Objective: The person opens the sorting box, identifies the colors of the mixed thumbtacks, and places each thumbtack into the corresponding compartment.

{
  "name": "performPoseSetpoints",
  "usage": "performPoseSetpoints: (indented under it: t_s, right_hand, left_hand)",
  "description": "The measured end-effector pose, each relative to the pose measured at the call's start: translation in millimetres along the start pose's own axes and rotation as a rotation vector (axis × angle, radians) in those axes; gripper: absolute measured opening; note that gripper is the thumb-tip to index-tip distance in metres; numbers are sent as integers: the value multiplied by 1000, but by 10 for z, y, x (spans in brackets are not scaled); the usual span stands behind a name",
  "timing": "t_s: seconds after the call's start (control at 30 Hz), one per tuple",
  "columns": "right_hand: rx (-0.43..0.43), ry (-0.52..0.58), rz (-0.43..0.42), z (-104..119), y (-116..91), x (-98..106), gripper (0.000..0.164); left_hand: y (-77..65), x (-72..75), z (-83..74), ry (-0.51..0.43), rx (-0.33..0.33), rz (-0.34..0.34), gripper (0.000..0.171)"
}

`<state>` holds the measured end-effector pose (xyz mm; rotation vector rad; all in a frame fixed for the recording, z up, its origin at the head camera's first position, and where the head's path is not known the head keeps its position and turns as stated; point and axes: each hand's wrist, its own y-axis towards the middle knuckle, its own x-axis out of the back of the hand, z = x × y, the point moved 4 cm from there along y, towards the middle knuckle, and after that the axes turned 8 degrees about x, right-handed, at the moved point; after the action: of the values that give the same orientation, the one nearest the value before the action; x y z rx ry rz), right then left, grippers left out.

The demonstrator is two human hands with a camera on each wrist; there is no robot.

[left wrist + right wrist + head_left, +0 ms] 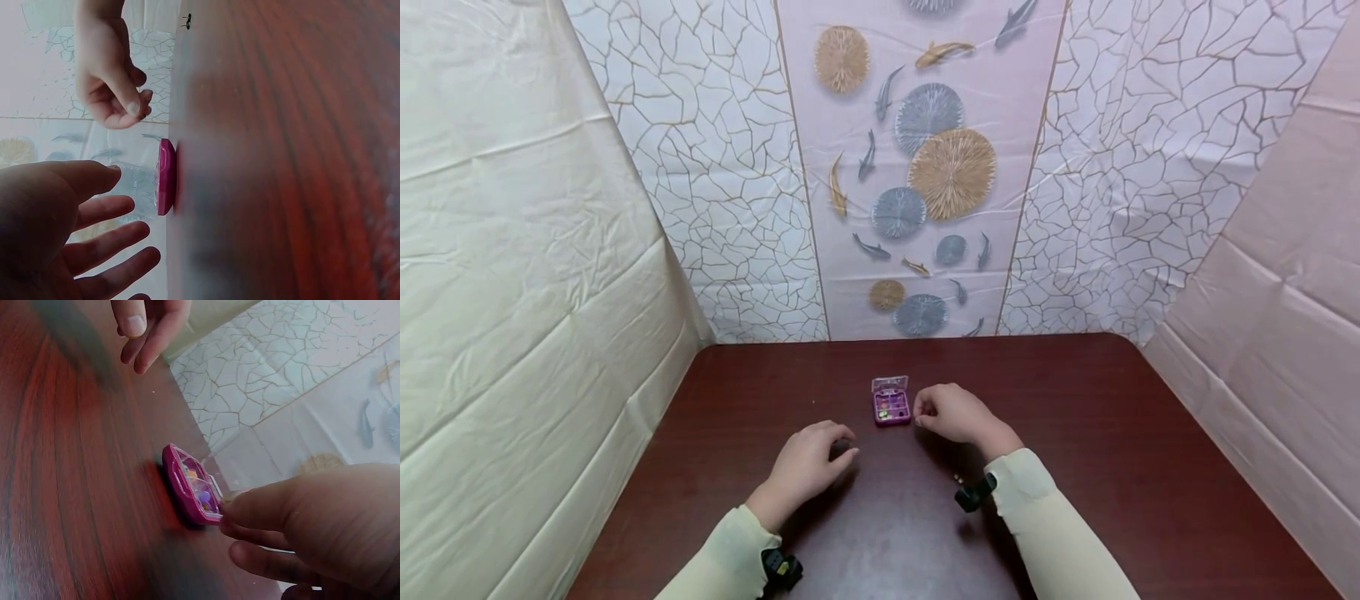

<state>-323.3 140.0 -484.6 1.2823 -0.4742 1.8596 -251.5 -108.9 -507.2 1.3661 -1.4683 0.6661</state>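
A small magenta compartment box [892, 408] stands on the table with its clear lid [890, 383] raised at the back. Small coloured pieces [203, 497] lie in its compartments, orange and purple among them. My right hand [953, 412] hovers just right of the box, fingers curled and thumb tip against the fingertips. In the right wrist view its thumb [262, 506] overlaps the box's near corner; I cannot tell whether something tiny sits in the pinch. To the left and nearer me, my left hand [808, 462] holds nothing, its fingers [112, 244] spread and loosely bent.
The dark red-brown table [767, 375] reaches back to a patterned cloth wall [745, 208]. Pale cloth hangs on the left [512, 250] and right [1285, 292]. A tiny dark item [187, 22] shows near the table surface in the left wrist view.
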Motion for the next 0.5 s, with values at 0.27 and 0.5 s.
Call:
performPoseSetpoints:
  t_s: [0.27, 0.5]
  right_hand:
    - [-55, -107, -43, 3, 169, -119, 9]
    - [-99, -123, -58, -46, 285, -167, 5]
  left_hand:
    - [-29, -4, 17, -15, -27, -12, 26]
    - [-1, -18, 4, -23, -32, -6, 27]
